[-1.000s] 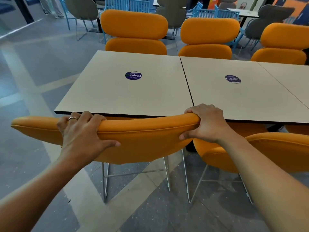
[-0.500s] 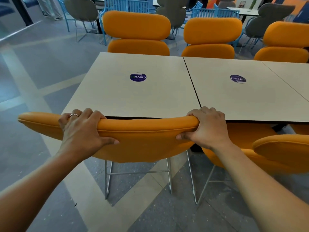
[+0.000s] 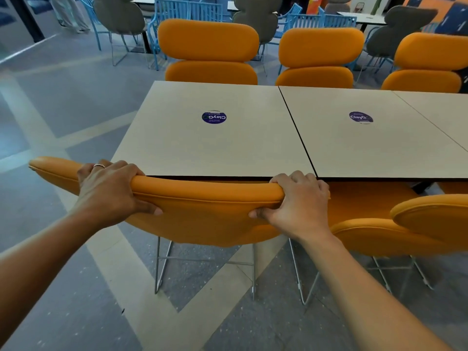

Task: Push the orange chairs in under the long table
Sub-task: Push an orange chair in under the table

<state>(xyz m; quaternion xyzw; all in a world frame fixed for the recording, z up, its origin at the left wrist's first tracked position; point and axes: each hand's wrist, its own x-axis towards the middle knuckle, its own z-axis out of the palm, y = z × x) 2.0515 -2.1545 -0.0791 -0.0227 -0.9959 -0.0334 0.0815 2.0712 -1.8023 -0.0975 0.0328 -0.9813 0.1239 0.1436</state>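
Gripping: left hand point(image 3: 106, 188) and right hand point(image 3: 301, 203), fingers curled over the padded orange chair backrest point(image 3: 207, 206). Just beyond the knuckles: pale long laminate table point(image 3: 215, 148), edge closer than a second ago; chair judged nearly home. Right of the right hand: second orange chair point(image 3: 430, 219), pending.

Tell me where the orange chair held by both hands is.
In the head view the orange chair sits low and central, backrest at the near edge of the long table, left of a second orange chair.
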